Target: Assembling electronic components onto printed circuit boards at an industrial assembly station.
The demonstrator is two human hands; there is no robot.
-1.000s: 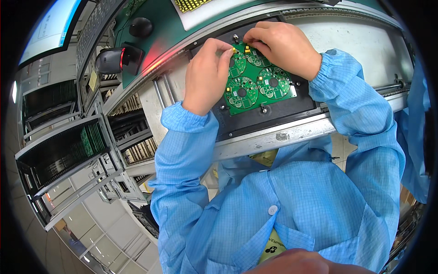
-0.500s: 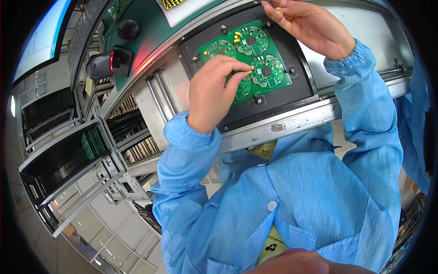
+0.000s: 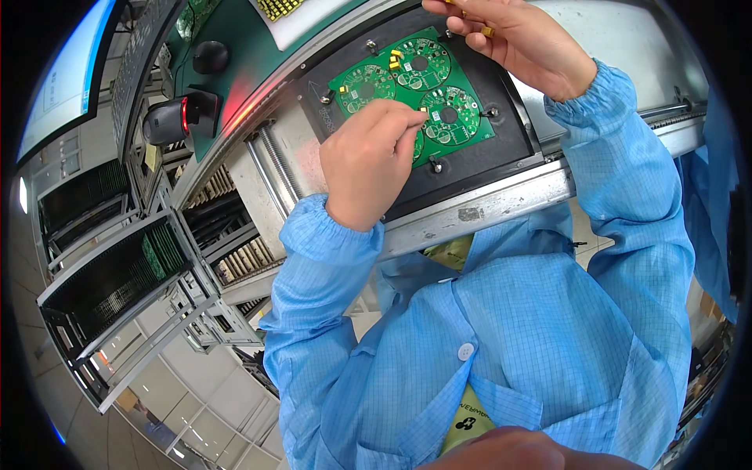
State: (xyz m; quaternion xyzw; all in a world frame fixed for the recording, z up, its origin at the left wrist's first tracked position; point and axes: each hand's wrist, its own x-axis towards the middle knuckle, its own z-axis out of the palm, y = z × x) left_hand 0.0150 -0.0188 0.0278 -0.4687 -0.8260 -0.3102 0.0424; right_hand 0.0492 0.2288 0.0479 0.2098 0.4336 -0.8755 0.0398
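Note:
A green circuit board point(image 3: 479, 133) with round printed sections lies in a black frame point(image 3: 513, 129). My left hand point(image 3: 366, 160) is over its near left part, thumb and forefinger pressed together; whatever is between them is hidden. Right by those fingertips, a small yellow component point(image 3: 424, 110) sits on the board. More yellow components point(image 3: 395, 60) stand on the upper section, and another point(image 3: 343, 90) is at the left. My right hand point(image 3: 521, 39) is raised beyond the board's far right corner, fingers curled, with a small yellow block point(image 3: 488, 32) held among them. Its fingertips are partly cut off by the picture's top edge.
Metal rails point(image 3: 478, 205) border the frame in front. To the left are a black scanner point(image 3: 168, 121) with a red light, a mouse point(image 3: 211, 57) and a monitor point(image 3: 59, 74). A white tray point(image 3: 301, 23) of yellow parts lies at the back. Racks point(image 3: 117, 274) hold boards.
My left fingertips have shifted slightly on the board, and the fingers are folded closer together. The right hand has turned, bringing a yellow block into sight. The whole view has moved a little.

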